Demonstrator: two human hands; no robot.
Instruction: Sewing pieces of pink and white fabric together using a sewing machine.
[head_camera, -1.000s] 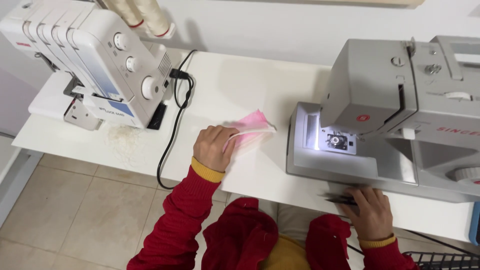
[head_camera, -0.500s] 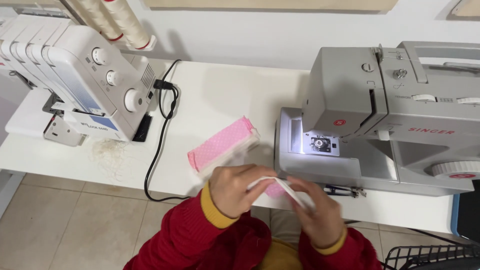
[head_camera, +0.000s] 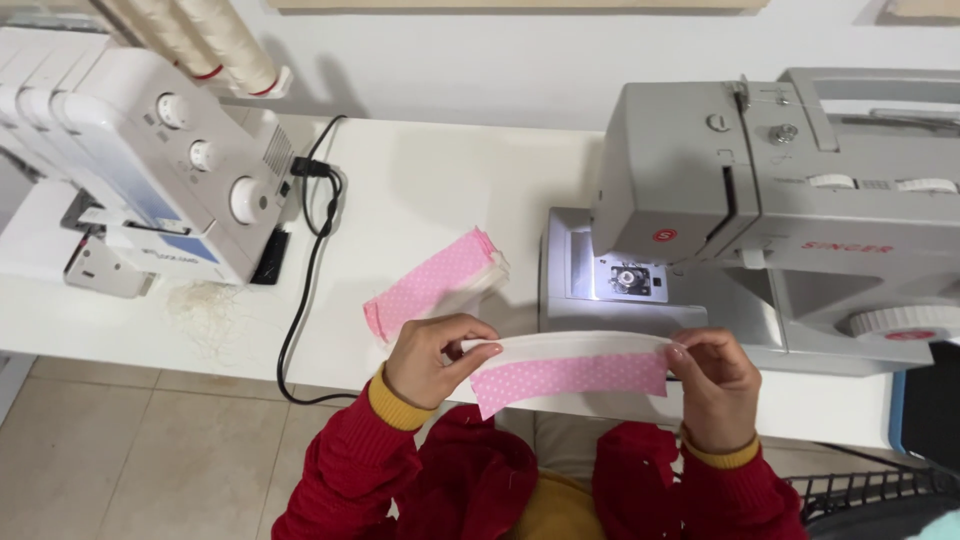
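At the counter's (head_camera: 440, 170) left end stands the white overlocker (head_camera: 150, 170), its black cable (head_camera: 310, 270) trailing off the front edge. My left hand (head_camera: 430, 360) and right hand (head_camera: 715, 385) each pinch one end of a pink dotted strip (head_camera: 570, 368), its long axis left-right, over the front edge. More pink pieces (head_camera: 435, 282) lie behind it, beside the grey sewing machine (head_camera: 760, 200), which bears a round red badge.

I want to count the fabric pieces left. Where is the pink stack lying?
In the head view, the pink stack lies on the white table, just left of the grey sewing machine and above the left hand.
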